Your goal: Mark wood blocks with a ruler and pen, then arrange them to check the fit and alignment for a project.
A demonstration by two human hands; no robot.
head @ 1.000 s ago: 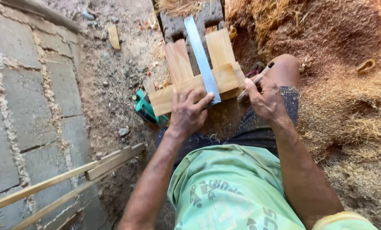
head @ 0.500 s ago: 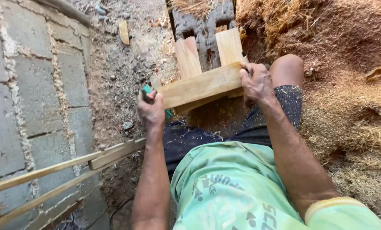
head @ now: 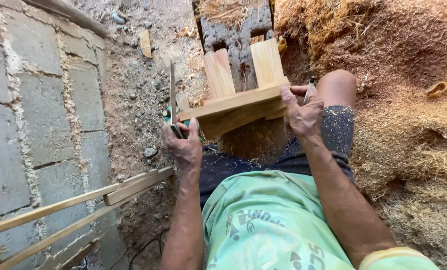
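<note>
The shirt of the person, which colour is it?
Light green shirt with grey print, head view.

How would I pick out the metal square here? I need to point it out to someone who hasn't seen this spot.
Start at the wooden frame resting over the person's lap and go to its left end. There the left hand grips a thin grey metal square, its blade standing upright along the dirt. Unlike the pale wood pieces around it, it is narrow, dull metal seen edge-on.

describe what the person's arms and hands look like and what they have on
Both arms are bare from the short sleeves down. The left hand and right hand wear no gloves, and no rings or watch show. The shirt is light green with grey print; the right sleeve has a yellow cuff band. Dark shorts are speckled with sawdust.
</note>
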